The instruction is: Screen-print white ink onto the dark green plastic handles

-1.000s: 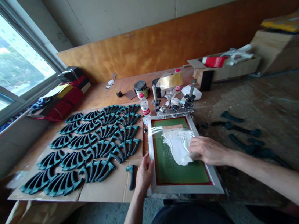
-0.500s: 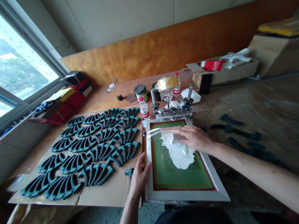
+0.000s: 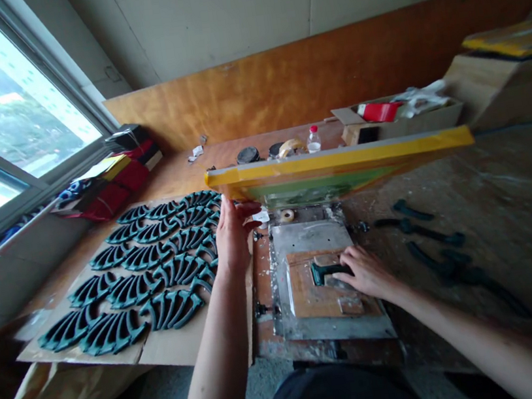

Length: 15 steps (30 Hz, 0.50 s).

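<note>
The screen-printing frame (image 3: 339, 159), its front edge wrapped in yellow tape, is tilted up over the metal base plate (image 3: 310, 234). My left hand (image 3: 232, 236) is closed on its left corner. Below, a dark green T-shaped plastic handle (image 3: 324, 272) lies in the wooden jig board (image 3: 306, 305) on the plate. My right hand (image 3: 366, 271) has its fingers closed around the right end of that handle. The top of the screen, with the white ink and the squeegee, is hidden from this angle.
Rows of similar green handles (image 3: 147, 249) cover a cardboard sheet on the left. Several loose dark handles (image 3: 458, 265) lie on the right of the table. Behind the frame stand jars (image 3: 248, 155) and a red-capped bottle (image 3: 313, 139). An open carton (image 3: 425, 117) sits at the back right.
The frame has swung up from lying flat, lifted by my left hand. My right hand has left the squeegee and moved down to the green handle, which is now uncovered on the jig.
</note>
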Tool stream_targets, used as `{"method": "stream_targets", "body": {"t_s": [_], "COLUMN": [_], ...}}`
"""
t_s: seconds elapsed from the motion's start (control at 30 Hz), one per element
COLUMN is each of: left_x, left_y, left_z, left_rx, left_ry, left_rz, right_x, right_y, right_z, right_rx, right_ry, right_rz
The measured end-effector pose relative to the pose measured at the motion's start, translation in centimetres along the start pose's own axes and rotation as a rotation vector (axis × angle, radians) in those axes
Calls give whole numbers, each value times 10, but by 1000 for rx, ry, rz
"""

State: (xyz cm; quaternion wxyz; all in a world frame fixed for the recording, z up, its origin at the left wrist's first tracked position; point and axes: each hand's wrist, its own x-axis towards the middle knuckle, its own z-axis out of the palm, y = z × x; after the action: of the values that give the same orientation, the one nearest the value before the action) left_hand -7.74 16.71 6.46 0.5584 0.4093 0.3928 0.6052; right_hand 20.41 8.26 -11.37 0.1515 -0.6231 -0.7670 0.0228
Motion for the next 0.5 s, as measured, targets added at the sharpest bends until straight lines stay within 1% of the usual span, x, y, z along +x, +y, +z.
{"method": "stream_targets", "body": {"t_s": [0.03,0.07,0.1,0.13,0.2,0.23,0.27,0.3,0.33,0.37,0.4,0.43,0.47,0.5], "left_x": [-6,-18,-34,-53,-96,-116,-132,-143,-149,-149,-144,-135,-126,-117], "left_y": [-7,-18,-33,-51,-88,-104,-118,-128,-134,-137,-136,-134,-130,-125], "left_z": [1,1,1,0,0,-1,-2,-5,-11,-21,-36,-55,-77,-102], "left_rx": [-12,-11,9,39,124,112,73,37,20,41,111,236,435,664], "left_ry": [43,69,49,7,-222,-228,-222,-177,-119,-71,-37,-17,-9,3], "left_rz": [7,-25,-121,-256,-682,-775,-826,-842,-826,-798,-760,-714,-659,-601], "right_x": [-5,-8,-10,-11,-15,-16,-18,-19,-20,-20,-20,-21,-23,-26], "right_y": [-9,-19,-29,-40,-66,-80,-94,-103,-107,-104,-91,-68,-36,3], "right_z": [7,11,12,10,1,-3,-7,-11,-14,-17,-20,-22,-22,-20], "right_rx": [-31,-42,-35,-14,50,90,135,182,225,253,256,233,188,128], "right_ry": [-30,-44,-46,-37,28,68,95,98,85,63,49,53,67,98], "right_rz": [8,42,91,144,205,174,89,-38,-177,-293,-358,-368,-314,-234]}}
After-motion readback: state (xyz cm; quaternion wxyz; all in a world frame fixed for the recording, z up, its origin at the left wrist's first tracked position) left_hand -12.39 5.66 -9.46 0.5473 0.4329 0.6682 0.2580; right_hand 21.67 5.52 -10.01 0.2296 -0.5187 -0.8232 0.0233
